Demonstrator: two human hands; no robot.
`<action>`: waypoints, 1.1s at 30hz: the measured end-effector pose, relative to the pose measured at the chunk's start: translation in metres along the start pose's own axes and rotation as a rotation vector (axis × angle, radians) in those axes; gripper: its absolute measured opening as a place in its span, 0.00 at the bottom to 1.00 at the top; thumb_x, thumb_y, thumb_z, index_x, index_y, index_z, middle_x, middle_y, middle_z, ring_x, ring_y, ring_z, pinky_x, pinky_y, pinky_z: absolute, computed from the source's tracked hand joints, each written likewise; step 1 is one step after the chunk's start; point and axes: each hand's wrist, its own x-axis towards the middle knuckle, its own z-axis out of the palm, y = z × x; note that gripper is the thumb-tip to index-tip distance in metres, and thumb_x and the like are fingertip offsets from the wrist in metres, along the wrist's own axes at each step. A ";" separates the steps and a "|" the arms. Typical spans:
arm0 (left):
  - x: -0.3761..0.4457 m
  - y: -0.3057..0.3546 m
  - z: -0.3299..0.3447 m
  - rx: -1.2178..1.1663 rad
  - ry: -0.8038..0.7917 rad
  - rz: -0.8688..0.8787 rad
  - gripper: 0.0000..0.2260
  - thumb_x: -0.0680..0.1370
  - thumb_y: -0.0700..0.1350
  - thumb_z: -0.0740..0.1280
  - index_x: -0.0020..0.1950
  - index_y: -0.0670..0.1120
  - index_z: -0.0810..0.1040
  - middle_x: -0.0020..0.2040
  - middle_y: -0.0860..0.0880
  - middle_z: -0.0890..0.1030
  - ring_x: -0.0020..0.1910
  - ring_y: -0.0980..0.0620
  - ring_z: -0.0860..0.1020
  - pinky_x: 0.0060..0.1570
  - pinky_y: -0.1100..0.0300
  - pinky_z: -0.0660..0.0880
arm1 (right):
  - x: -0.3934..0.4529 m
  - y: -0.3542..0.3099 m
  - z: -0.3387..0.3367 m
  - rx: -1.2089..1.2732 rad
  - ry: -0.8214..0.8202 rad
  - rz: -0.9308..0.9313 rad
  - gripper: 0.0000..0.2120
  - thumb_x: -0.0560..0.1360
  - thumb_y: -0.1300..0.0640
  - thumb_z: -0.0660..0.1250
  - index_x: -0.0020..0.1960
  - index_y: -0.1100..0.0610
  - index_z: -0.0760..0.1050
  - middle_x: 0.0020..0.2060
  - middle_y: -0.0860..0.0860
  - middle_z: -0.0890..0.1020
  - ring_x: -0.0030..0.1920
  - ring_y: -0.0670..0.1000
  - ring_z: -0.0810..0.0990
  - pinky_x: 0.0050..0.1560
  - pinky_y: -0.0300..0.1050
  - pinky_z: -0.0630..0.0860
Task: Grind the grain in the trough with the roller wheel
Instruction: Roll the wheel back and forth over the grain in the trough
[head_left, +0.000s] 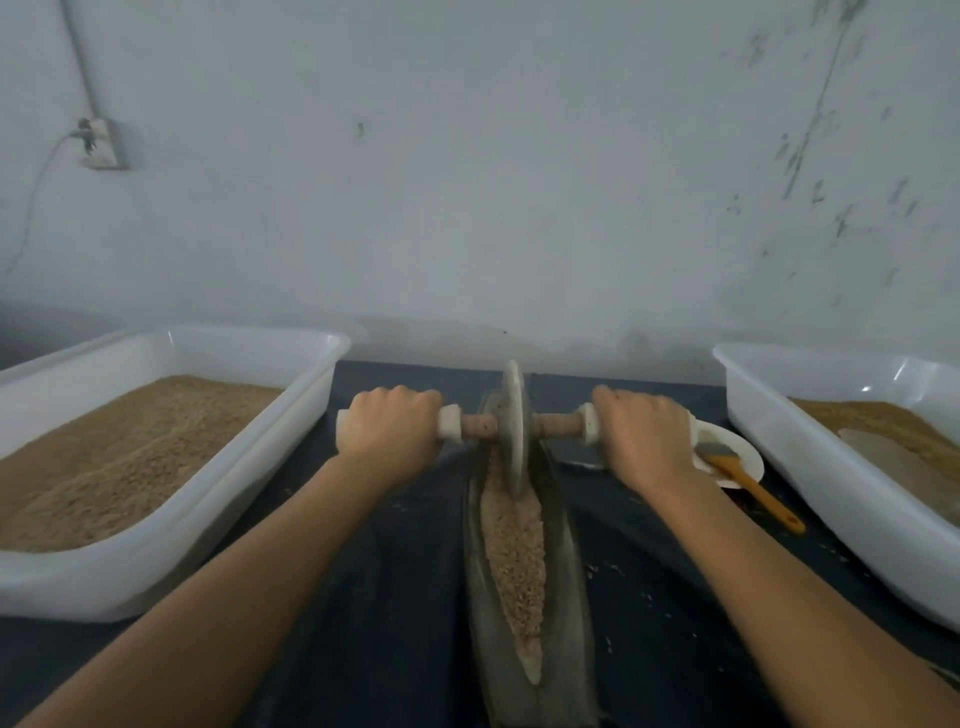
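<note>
both hands clenched round roller axle

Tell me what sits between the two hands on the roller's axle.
In the head view, the grey stone roller wheel stands upright on the brown wooden axle between the left hand and right hand.

Nothing to read here, honestly. No labels, brand names, numbers or signs show up on anything in view, and the whole shot is a bit soft and blurry anyway, so any tiny print would be lost.
</note>
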 end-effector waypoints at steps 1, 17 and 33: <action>-0.003 0.001 -0.003 0.001 0.005 0.006 0.09 0.74 0.55 0.64 0.41 0.53 0.66 0.42 0.51 0.80 0.40 0.46 0.79 0.35 0.56 0.66 | -0.003 -0.001 -0.001 -0.012 -0.021 0.016 0.10 0.69 0.56 0.71 0.45 0.53 0.70 0.38 0.50 0.81 0.36 0.54 0.80 0.32 0.44 0.64; -0.057 0.005 -0.028 0.046 -0.036 0.076 0.12 0.74 0.54 0.66 0.43 0.55 0.62 0.42 0.54 0.79 0.40 0.51 0.79 0.34 0.58 0.62 | -0.066 0.009 -0.023 0.123 -0.029 -0.123 0.23 0.48 0.55 0.82 0.34 0.52 0.71 0.24 0.48 0.74 0.21 0.51 0.73 0.19 0.40 0.61; -0.122 -0.001 -0.079 -0.094 -0.011 0.223 0.28 0.55 0.55 0.78 0.37 0.59 0.58 0.25 0.59 0.66 0.21 0.58 0.64 0.27 0.65 0.44 | -0.117 0.021 -0.082 0.206 -0.001 -0.199 0.27 0.38 0.55 0.79 0.31 0.49 0.67 0.21 0.45 0.69 0.17 0.48 0.68 0.27 0.33 0.44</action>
